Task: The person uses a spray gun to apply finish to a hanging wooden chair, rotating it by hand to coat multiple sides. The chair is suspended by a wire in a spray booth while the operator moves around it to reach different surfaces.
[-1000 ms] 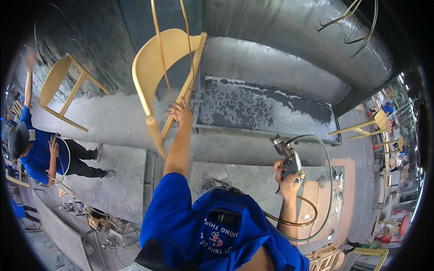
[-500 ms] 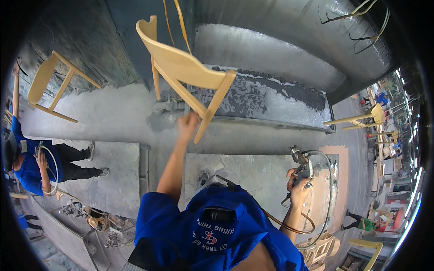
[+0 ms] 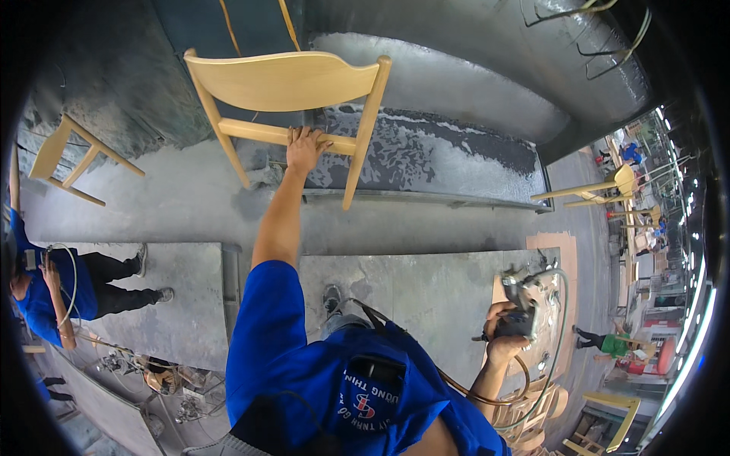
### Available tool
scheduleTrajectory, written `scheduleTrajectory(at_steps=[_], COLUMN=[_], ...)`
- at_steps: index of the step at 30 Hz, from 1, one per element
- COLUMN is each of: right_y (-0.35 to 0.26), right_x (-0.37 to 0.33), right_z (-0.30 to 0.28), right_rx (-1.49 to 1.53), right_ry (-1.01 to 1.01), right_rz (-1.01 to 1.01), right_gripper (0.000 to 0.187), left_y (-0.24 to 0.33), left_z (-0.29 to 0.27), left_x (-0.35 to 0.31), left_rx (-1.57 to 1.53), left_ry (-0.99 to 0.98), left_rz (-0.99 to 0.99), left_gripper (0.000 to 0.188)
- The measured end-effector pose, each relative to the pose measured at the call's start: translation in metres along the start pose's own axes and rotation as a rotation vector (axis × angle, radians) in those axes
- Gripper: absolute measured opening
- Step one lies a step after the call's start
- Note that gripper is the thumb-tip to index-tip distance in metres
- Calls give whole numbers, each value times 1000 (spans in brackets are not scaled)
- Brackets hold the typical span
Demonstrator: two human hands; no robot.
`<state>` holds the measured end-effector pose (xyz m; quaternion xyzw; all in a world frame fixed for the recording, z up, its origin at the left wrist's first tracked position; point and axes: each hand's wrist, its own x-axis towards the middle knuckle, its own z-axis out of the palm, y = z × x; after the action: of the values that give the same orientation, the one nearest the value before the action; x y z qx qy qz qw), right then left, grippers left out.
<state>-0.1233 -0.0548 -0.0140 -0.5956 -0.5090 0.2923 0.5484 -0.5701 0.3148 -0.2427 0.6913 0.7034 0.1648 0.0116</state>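
Note:
Ahead of me, off the floor, is a pale wooden chair back frame with a curved top panel, a cross rail and two legs. My left hand reaches out to it, its fingers closed over the cross rail. On the right, my right hand grips a metal spray gun. A pale green hose and a brown hose loop near that hand. Two orange-brown rods or cords come down behind the frame; where they meet it is hidden.
Beyond the frame lies a trough of foamy water below a metal wall. A grey platform spans in front of me. At left, a co-worker in blue is near another hanging chair frame. Wooden chair parts sit at lower right.
The chair frame has turned to face me more squarely and shifted left. My left hand has moved up onto its cross rail. The spray gun has dropped slightly and tilted.

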Motion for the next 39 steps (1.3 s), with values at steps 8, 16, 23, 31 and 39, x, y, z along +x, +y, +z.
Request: scheduleTrajectory(at_steps=[8,16,23,31,39], right_y=[29,53,53,41,11], right_x=[-28,-44,-35,-48,-26], right_z=[-40,-70,-84,-91,-122], right_rx=[-104,33,124,216,145], right_ry=[-212,-230,-547,-637,-728], right_rz=[175,199,181,68,-50], right_gripper=[89,85,99,109,113], left_y=[-14,30,108,168,182], left_z=[-38,-50,-74,-83,-85], left_x=[-79,-157,-173,-187,-197], left_rx=[-309,-38,-107,-158,-178], left_ry=[18,-30,-146,-158,-117], left_rz=[22,-233,-306,-283,-207], left_gripper=[52,63,59,58,55])
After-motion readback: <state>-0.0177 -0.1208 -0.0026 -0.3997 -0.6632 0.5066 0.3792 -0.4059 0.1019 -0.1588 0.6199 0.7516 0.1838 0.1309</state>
